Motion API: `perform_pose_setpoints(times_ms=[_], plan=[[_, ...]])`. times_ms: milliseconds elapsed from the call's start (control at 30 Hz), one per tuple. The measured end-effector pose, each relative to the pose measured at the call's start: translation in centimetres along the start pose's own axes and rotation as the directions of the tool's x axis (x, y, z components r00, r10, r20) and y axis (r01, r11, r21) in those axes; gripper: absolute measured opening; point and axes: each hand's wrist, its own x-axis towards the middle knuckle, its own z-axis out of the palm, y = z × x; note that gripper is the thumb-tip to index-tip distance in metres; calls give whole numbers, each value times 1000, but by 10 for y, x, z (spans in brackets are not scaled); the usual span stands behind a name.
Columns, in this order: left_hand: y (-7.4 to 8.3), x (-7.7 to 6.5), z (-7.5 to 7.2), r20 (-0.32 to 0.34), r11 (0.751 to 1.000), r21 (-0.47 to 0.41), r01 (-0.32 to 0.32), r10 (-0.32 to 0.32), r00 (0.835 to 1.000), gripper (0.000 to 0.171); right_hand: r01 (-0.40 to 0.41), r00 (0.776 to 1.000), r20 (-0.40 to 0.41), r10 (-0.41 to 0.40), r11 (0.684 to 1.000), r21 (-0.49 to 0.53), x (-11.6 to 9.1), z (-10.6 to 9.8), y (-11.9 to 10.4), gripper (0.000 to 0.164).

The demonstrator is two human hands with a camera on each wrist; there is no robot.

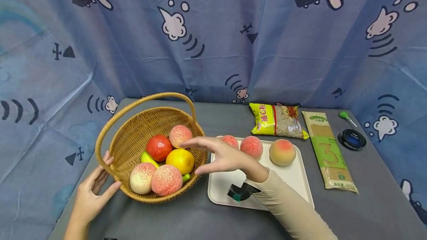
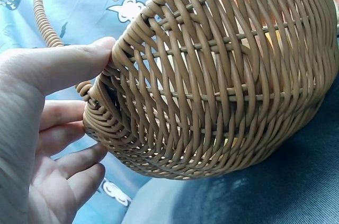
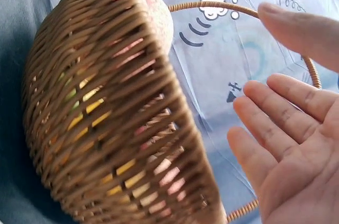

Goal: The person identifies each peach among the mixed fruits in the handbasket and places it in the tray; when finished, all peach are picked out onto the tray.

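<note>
A wicker basket (image 1: 131,132) with an arched handle stands tilted on the table, its opening facing the head camera. In it lie a red apple (image 1: 159,147), an orange-yellow fruit (image 1: 180,161), a banana (image 1: 149,158) and three peaches (image 1: 166,180). My left hand (image 1: 88,195) holds the basket's left edge at the handle's foot, the thumb on the rim (image 2: 123,49) and the fingers beside the handle joint. Over the basket's right rim, my right hand (image 1: 225,156) hovers with thumb and fingers spread. Nothing lies in its palm in the right wrist view.
A white tray (image 1: 213,195) on the right holds three more peaches (image 1: 282,152), partly behind the right arm. Behind it lies a yellow pasta bag (image 1: 279,120). Further right are a green-labelled noodle pack (image 1: 329,151), a round black container (image 1: 351,139) and a small green-headed item (image 1: 347,117).
</note>
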Motion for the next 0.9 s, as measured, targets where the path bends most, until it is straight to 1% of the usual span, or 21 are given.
perform_pose_setpoints(times_ms=[100, 200, 300, 433, 533, 600, 667, 800, 900], plan=[[0, 0, 0, -2, 1000, 0, 6, -6, 1000, 68, 10, 998, 69, -9, 1000, -7, 11, 2, 2, 67], [0, 0, 0, -2, 1000, -1, 2, -2, 1000, 67, 4, 991, 133, 1, 999, -34, 21, 6, 4, 66], [0, -1, 0, -2, 1000, 7, -15, 15, 1000, 67, 4, 982, 190, 5, 999, -47, 30, 9, 4, 65], [0, -2, 0, -2, 1000, 16, -11, 11, 1000, 67, -4, 971, 237, 17, 999, -54, 42, 12, 4, 64], [1, -1, 0, -2, 1000, 12, 6, -6, 1000, 67, -7, 960, 280, 16, 999, -33, 50, 15, 5, 63], [2, -1, 0, 0, 1000, 5, 3, -3, 1000, 67, -13, 949, 315, 16, 1000, -11, 54, 15, 6, 63], [2, -1, 0, 3, 1000, -2, -3, 3, 1000, 67, -19, 933, 358, 16, 1000, 5, 57, 16, 7, 63], [1, 0, 0, 4, 999, -18, -28, 28, 1000, 67, -13, 898, 439, 25, 999, -30, 62, 16, 11, 64], [1, 0, 0, 4, 1000, -15, -24, 24, 1000, 67, -3, 875, 484, 27, 999, -50, 64, 16, 14, 66]])
